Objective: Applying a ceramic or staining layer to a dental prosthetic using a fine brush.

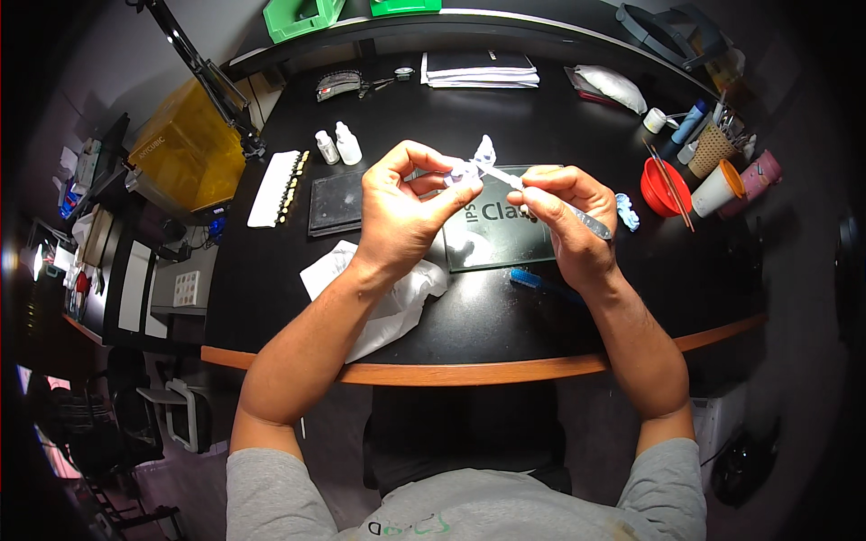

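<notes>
Item, bench [487,334]: black top with a wooden front edge, seen from above.

Item, left hand [397,212]: we hold a small whitish piece [466,171] raised above the bench, the fingers [451,194] pinched together on it, thumb against forefinger.

Item, right hand [568,221]: we grip a slim brush-like tool [541,194] like a pen, fingers closed on its shaft, its tip touching the whitish piece.

Item, beneath the hands: a dark glass slab [501,234], with a blue-handled tool [532,281] lying just below it and crumpled white tissue [397,298] to its left.

Item, further off: two small dropper bottles [338,146], a white shade strip [275,187], a red bowl [663,187], an orange-rimmed cup [719,187].

Step in hand, as we judge it: fine work with the tool tip on the held piece. The next move seems to call for a steady left pinch and light, small strokes, so the tip does not slip off the piece.
</notes>
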`<action>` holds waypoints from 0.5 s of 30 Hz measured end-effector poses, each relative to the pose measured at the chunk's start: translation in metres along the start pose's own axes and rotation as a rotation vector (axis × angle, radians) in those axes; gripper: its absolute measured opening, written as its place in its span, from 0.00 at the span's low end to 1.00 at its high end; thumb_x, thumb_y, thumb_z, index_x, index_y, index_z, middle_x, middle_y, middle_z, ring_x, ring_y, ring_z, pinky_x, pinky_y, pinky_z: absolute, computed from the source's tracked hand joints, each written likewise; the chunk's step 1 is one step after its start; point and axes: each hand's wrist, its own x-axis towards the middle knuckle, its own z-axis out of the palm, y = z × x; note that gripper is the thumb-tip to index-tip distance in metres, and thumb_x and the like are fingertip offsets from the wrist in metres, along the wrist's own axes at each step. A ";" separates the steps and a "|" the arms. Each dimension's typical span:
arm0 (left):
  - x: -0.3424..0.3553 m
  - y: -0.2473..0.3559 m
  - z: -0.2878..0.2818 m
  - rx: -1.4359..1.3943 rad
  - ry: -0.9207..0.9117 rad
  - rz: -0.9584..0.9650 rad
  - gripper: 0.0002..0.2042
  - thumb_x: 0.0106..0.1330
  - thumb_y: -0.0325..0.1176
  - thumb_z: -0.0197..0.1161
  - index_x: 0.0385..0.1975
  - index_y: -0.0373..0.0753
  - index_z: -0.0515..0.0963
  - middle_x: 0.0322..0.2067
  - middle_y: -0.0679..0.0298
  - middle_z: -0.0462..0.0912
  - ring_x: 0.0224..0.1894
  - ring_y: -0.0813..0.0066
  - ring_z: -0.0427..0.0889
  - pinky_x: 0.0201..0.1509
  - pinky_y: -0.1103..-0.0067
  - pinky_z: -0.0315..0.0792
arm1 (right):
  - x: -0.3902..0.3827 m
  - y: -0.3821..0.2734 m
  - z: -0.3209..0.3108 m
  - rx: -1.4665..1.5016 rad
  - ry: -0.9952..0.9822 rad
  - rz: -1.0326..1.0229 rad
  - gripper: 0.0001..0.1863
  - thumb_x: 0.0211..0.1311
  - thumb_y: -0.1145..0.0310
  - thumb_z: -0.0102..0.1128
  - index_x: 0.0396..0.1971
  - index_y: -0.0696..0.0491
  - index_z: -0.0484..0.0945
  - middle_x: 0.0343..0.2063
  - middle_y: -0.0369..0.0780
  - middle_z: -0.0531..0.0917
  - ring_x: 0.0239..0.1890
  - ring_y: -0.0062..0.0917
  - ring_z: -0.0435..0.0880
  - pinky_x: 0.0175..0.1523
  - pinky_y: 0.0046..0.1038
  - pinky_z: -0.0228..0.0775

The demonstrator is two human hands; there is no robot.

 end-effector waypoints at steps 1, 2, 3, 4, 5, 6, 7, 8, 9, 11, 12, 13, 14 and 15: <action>0.000 0.001 -0.001 -0.017 0.008 -0.046 0.13 0.60 0.18 0.75 0.38 0.34 0.75 0.41 0.56 0.84 0.45 0.70 0.89 0.52 0.76 0.87 | 0.000 0.000 0.000 0.002 -0.001 0.000 0.06 0.66 0.81 0.65 0.42 0.62 0.84 0.40 0.43 0.87 0.44 0.24 0.89 0.51 0.24 0.82; 0.000 0.002 -0.002 -0.035 0.016 -0.092 0.13 0.62 0.18 0.74 0.39 0.34 0.75 0.41 0.55 0.85 0.45 0.68 0.89 0.54 0.73 0.86 | -0.001 0.001 0.000 -0.050 -0.003 -0.030 0.07 0.66 0.81 0.65 0.42 0.62 0.84 0.40 0.43 0.86 0.44 0.24 0.89 0.52 0.25 0.82; 0.000 0.002 -0.002 -0.034 0.017 -0.092 0.13 0.62 0.18 0.74 0.39 0.34 0.75 0.41 0.55 0.85 0.45 0.68 0.89 0.54 0.73 0.86 | -0.001 0.001 0.000 -0.102 -0.005 -0.060 0.07 0.66 0.80 0.66 0.43 0.62 0.83 0.40 0.42 0.86 0.45 0.25 0.89 0.53 0.26 0.82; 0.000 0.002 -0.002 -0.062 0.010 -0.091 0.13 0.62 0.18 0.74 0.39 0.34 0.75 0.41 0.54 0.85 0.45 0.67 0.90 0.54 0.73 0.86 | -0.001 0.001 0.001 -0.104 -0.006 -0.059 0.07 0.66 0.80 0.66 0.43 0.62 0.83 0.40 0.42 0.86 0.45 0.25 0.89 0.53 0.26 0.82; 0.001 0.002 -0.001 -0.091 0.003 -0.090 0.13 0.63 0.19 0.73 0.40 0.34 0.75 0.41 0.53 0.85 0.44 0.67 0.90 0.54 0.73 0.86 | -0.001 0.001 0.002 -0.139 -0.007 -0.111 0.07 0.64 0.81 0.67 0.42 0.62 0.84 0.40 0.42 0.86 0.43 0.24 0.88 0.51 0.25 0.81; 0.001 0.002 -0.001 -0.093 0.003 -0.090 0.13 0.63 0.19 0.73 0.40 0.34 0.75 0.41 0.53 0.85 0.44 0.67 0.90 0.54 0.73 0.86 | -0.001 0.001 0.003 -0.176 -0.009 -0.163 0.07 0.63 0.81 0.68 0.41 0.61 0.84 0.39 0.41 0.85 0.42 0.23 0.88 0.49 0.23 0.80; 0.001 0.002 -0.002 -0.091 0.004 -0.096 0.13 0.63 0.19 0.73 0.40 0.34 0.75 0.41 0.54 0.85 0.44 0.67 0.90 0.54 0.73 0.86 | 0.000 0.003 0.002 -0.173 -0.011 -0.162 0.07 0.63 0.81 0.68 0.41 0.61 0.84 0.39 0.41 0.85 0.42 0.23 0.88 0.49 0.23 0.80; 0.000 0.002 -0.002 -0.089 0.004 -0.101 0.12 0.63 0.19 0.73 0.40 0.34 0.75 0.40 0.54 0.85 0.44 0.67 0.90 0.54 0.73 0.86 | 0.000 0.005 -0.001 -0.312 -0.018 -0.216 0.08 0.62 0.81 0.69 0.40 0.60 0.85 0.39 0.41 0.85 0.41 0.21 0.86 0.46 0.22 0.78; 0.000 0.002 -0.003 -0.088 0.008 -0.101 0.12 0.63 0.19 0.73 0.40 0.34 0.75 0.40 0.54 0.85 0.44 0.67 0.90 0.54 0.73 0.86 | 0.000 0.006 -0.002 -0.451 -0.024 -0.270 0.08 0.60 0.81 0.70 0.40 0.60 0.86 0.38 0.40 0.84 0.39 0.20 0.84 0.44 0.21 0.76; 0.000 0.002 -0.003 -0.064 0.005 -0.100 0.12 0.62 0.18 0.73 0.39 0.34 0.75 0.39 0.54 0.85 0.44 0.67 0.90 0.53 0.73 0.86 | 0.000 0.006 0.001 -0.454 -0.027 -0.313 0.08 0.57 0.81 0.71 0.38 0.59 0.87 0.38 0.41 0.84 0.37 0.17 0.81 0.41 0.19 0.72; 0.000 0.002 -0.003 -0.064 0.006 -0.099 0.12 0.62 0.18 0.73 0.39 0.34 0.75 0.39 0.54 0.85 0.44 0.67 0.90 0.53 0.73 0.86 | 0.000 0.006 0.002 -0.469 -0.030 -0.331 0.08 0.57 0.81 0.71 0.38 0.59 0.87 0.38 0.41 0.84 0.37 0.18 0.82 0.42 0.19 0.73; 0.000 0.001 -0.003 -0.062 0.008 -0.093 0.13 0.62 0.18 0.74 0.39 0.34 0.75 0.39 0.54 0.85 0.44 0.68 0.90 0.53 0.73 0.86 | 0.000 0.005 0.002 -0.486 -0.032 -0.348 0.09 0.57 0.82 0.71 0.38 0.59 0.87 0.38 0.41 0.84 0.38 0.18 0.82 0.42 0.19 0.73; 0.000 0.000 -0.003 -0.059 0.009 -0.088 0.13 0.61 0.18 0.74 0.39 0.34 0.75 0.39 0.54 0.85 0.44 0.68 0.90 0.53 0.73 0.86 | -0.001 0.005 0.003 -0.486 -0.033 -0.348 0.09 0.57 0.82 0.71 0.38 0.59 0.87 0.38 0.41 0.84 0.38 0.18 0.82 0.42 0.19 0.73; 0.000 -0.001 -0.003 -0.059 0.009 -0.088 0.13 0.61 0.18 0.74 0.39 0.34 0.75 0.39 0.54 0.85 0.44 0.68 0.90 0.53 0.73 0.86 | -0.001 0.004 0.003 -0.462 -0.034 -0.317 0.08 0.58 0.81 0.71 0.38 0.59 0.87 0.38 0.41 0.84 0.38 0.18 0.82 0.42 0.20 0.73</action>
